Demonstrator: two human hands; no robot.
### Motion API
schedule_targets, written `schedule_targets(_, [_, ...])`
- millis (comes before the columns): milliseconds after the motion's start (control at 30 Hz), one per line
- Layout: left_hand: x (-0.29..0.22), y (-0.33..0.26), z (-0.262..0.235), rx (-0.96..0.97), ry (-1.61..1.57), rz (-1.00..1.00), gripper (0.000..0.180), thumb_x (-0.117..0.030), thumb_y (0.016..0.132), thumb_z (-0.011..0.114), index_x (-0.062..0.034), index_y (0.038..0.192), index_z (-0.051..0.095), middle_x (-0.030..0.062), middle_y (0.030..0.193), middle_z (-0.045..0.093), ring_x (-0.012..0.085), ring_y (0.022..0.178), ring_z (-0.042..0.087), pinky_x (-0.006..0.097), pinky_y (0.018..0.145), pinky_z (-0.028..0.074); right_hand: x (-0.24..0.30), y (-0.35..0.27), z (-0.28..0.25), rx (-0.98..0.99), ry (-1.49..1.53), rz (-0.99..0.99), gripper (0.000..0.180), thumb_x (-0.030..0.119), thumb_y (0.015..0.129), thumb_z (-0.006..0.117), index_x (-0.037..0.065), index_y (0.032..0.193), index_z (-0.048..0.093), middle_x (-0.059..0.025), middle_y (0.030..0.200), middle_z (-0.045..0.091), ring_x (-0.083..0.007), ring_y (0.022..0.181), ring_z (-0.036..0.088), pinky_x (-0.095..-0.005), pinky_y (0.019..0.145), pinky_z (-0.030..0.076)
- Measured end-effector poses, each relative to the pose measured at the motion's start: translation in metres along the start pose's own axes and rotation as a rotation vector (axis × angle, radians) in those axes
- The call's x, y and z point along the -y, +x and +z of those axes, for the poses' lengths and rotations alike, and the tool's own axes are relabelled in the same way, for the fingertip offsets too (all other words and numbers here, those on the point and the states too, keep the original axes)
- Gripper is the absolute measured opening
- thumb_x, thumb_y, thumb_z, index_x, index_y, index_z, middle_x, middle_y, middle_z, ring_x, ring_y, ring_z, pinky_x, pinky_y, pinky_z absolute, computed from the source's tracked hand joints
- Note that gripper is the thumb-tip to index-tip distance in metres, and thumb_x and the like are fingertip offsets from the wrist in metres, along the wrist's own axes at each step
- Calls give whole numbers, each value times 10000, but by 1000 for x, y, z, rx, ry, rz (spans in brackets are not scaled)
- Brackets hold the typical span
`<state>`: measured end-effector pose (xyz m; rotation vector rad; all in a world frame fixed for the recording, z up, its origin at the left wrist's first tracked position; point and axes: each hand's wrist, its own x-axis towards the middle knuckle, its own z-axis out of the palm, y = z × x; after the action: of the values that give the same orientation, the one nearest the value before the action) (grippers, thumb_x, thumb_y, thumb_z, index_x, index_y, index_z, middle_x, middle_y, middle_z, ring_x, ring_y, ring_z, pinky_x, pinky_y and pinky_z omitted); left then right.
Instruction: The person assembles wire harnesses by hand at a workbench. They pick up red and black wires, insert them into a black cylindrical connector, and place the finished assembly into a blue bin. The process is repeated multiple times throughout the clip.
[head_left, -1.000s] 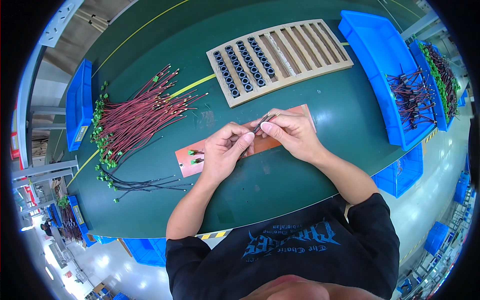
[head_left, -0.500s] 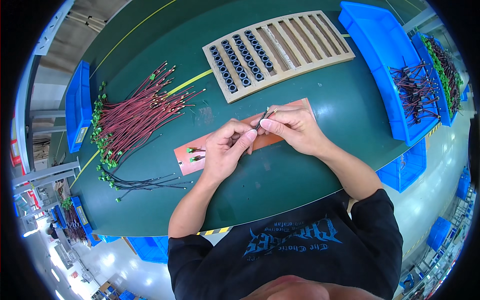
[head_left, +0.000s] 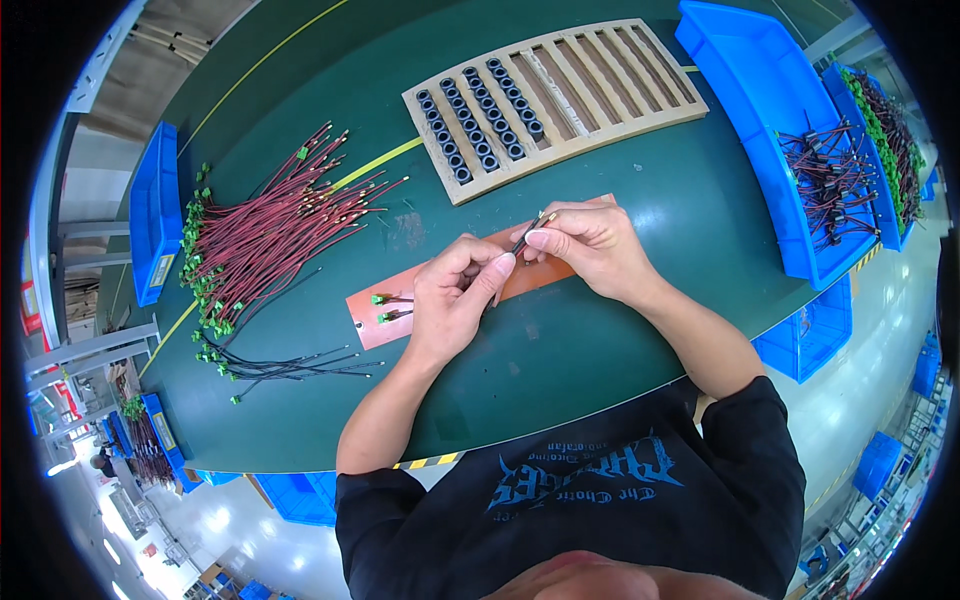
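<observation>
From my remote post I see both hands meeting above the orange board (head_left: 530, 280) at the middle of the green table (head_left: 640, 350). My left hand (head_left: 452, 300) has its thumb and forefinger pinched together on dark wires (head_left: 527, 234); my right hand (head_left: 592, 250) pinches the same wires near their brass-coloured tips, with hardly any gap between the fingers. I cannot tell whether a black piece sits on them, as the fingertips cover that part. At the board's left end lie 2 green plugs (head_left: 378, 299), their leads running under my left hand.

I judge this piece unfinished, since it is in both hands. On the right, some wire assemblies with black pieces (head_left: 825, 185) lie in the near part of the large blue bin (head_left: 750, 85); they look done. Much appears left: on the left lie a big spread of red wires (head_left: 280, 220) and, nearer me, a smaller bunch of black wires (head_left: 290, 368). On the far side, 4 rows of black rings (head_left: 480, 112) stand in the wooden tray (head_left: 470, 190), with ringless slots to their right.
</observation>
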<state>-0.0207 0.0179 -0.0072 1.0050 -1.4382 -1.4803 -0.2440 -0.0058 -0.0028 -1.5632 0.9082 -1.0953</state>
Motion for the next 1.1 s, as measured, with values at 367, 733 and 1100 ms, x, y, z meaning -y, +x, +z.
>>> schedule_targets(367, [-1,2,1,21,-55,-30,80,-53,1031,640,21,1033,669,56,917,605,90,672,569,237,579,435,1,-3,4,-14,62,117,196,135,988,709,-22,895,781,-90,805,734,-135,771,714,-263,705,554])
schedule_targets(733, [1,5,0,40,27,-22,74,-39,1026,643,19,1053,679,45,916,601,91,685,574,236,585,434,3,0,-1,-18,-84,17,199,180,986,710,2,978,798,-85,845,752,-152,763,734,-269,685,561])
schedule_targets(1100, [-15,-1,-7,-123,87,120,200,-132,1042,626,-6,1195,647,98,1125,667,149,923,617,305,862,495,7,-4,-5,-14,-124,73,166,139,943,760,-24,914,772,-105,867,775,-125,768,732,-268,659,563])
